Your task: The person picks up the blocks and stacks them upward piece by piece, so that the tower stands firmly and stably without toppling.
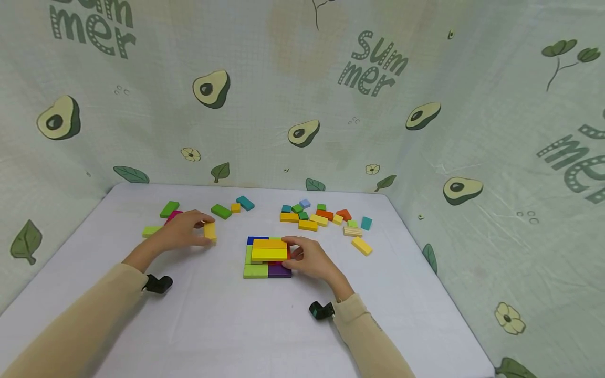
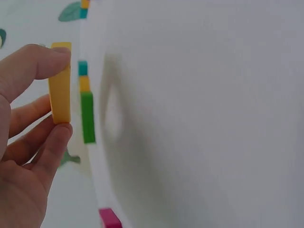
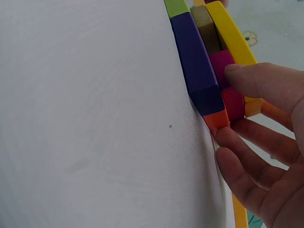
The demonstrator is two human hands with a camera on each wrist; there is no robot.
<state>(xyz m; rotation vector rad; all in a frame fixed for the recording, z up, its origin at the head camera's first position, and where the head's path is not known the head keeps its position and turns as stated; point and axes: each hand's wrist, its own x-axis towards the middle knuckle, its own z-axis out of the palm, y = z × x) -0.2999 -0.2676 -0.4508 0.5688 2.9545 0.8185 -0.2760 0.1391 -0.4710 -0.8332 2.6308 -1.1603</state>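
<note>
My left hand (image 1: pixel 181 231) pinches a yellow block (image 1: pixel 210 232) between thumb and fingers, raised above the table in the left wrist view. At the centre stands a layered stack of coloured blocks. Two yellow blocks (image 1: pixel 269 255) lie side by side on top, over a lower layer with a purple block (image 1: pixel 280 271), a light green block (image 1: pixel 256 271) and a blue one. My right hand (image 1: pixel 309 257) grips the stack's right end. In the right wrist view its thumb presses a magenta block (image 3: pixel 221 65), while the fingertips touch the far side near an orange block (image 3: pixel 217 122).
Loose blocks lie at the back right, among them a yellow block (image 1: pixel 362 246) and a ridged wooden one (image 1: pixel 352 231). Back left are green (image 1: pixel 220 211), teal (image 1: pixel 245 203) and light green (image 1: pixel 150 231) blocks. A patterned cloth (image 1: pixel 264 173) rises behind the white table (image 1: pixel 212 325).
</note>
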